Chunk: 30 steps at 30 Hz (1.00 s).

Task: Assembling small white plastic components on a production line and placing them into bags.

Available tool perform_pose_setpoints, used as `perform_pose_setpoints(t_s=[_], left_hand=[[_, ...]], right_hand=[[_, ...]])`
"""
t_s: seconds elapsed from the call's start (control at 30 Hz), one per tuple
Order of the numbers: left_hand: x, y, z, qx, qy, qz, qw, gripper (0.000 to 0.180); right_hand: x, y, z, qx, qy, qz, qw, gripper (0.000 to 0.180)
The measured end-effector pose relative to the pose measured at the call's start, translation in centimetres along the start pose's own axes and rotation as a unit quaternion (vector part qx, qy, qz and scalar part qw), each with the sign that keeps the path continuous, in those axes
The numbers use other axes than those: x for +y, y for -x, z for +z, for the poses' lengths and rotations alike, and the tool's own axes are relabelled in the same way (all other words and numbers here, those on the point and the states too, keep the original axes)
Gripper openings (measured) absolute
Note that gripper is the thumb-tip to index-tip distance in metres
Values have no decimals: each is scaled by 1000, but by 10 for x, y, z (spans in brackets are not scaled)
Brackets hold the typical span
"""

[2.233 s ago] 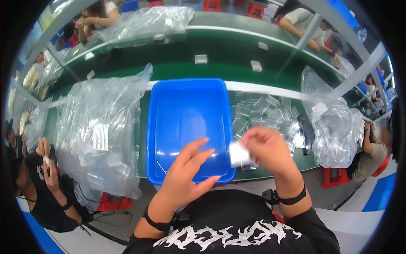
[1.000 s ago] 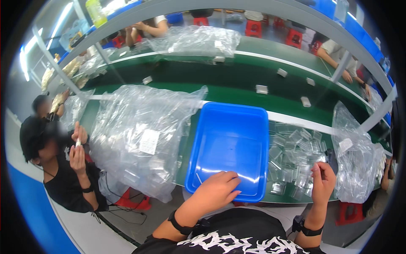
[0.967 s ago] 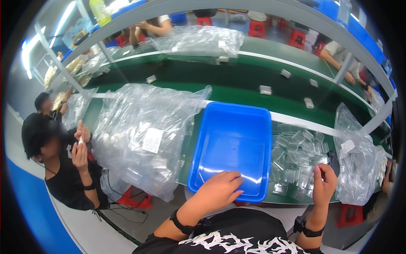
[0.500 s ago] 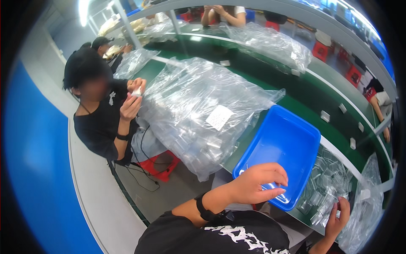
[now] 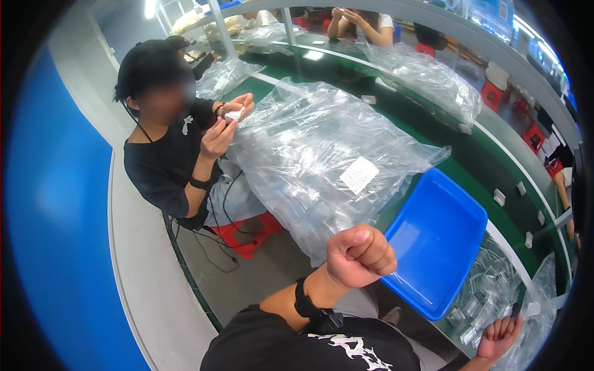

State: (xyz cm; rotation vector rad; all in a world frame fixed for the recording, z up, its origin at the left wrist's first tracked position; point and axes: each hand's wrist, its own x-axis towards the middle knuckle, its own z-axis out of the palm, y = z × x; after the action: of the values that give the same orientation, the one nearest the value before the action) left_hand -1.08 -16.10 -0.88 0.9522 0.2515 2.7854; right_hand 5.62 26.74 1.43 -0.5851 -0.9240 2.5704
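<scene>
My left hand point(image 5: 359, 256) is closed in a fist over the near-left edge of the blue plastic tub point(image 5: 436, 241), the thumb folded over the fingers. Nothing sticks out of it. Low on the right, my right hand point(image 5: 500, 339) is also closed, its fingers curled toward the palm and no object showing in it. It is beside a heap of small clear plastic pieces point(image 5: 489, 281), between them and a clear plastic bag point(image 5: 537, 315).
A large clear bag of plastic pieces point(image 5: 309, 161), with a white label point(image 5: 359, 175), covers the bench left of the tub. Beyond runs a green conveyor belt point(image 5: 427, 133) with several small clear pieces. A co-worker point(image 5: 170, 136) at left handles a small white piece; a red stool point(image 5: 247, 235) is below.
My left hand has closed from a loose curl to a fist and shifted slightly left. My right hand has curled its fingers and moved lower right. The whole view has shifted a little.
</scene>
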Motion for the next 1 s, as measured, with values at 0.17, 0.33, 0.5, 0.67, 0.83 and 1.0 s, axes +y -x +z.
perform_pose_setpoints(t_s=[0.17,0.33,0.5,0.67,0.83,1.0], left_hand=[[17,12,4,-20,-11,23,999,51],[40,29,2,-3,-42,47,998,51],[67,40,10,53,-314,14,948,51],[94,7,52,-83,-620,-14,780,49],[62,-44,73,-263,-719,1,643,38],[28,-76,91,-532,-721,-151,418,22]], right_hand=[[24,5,28,55,48,26,997,61],[45,-6,34,6,77,40,996,61],[69,-17,25,-52,231,-12,972,57],[77,-9,43,-214,299,65,928,26],[103,-6,59,-231,520,-96,817,42],[113,24,67,-171,722,-148,654,18]])
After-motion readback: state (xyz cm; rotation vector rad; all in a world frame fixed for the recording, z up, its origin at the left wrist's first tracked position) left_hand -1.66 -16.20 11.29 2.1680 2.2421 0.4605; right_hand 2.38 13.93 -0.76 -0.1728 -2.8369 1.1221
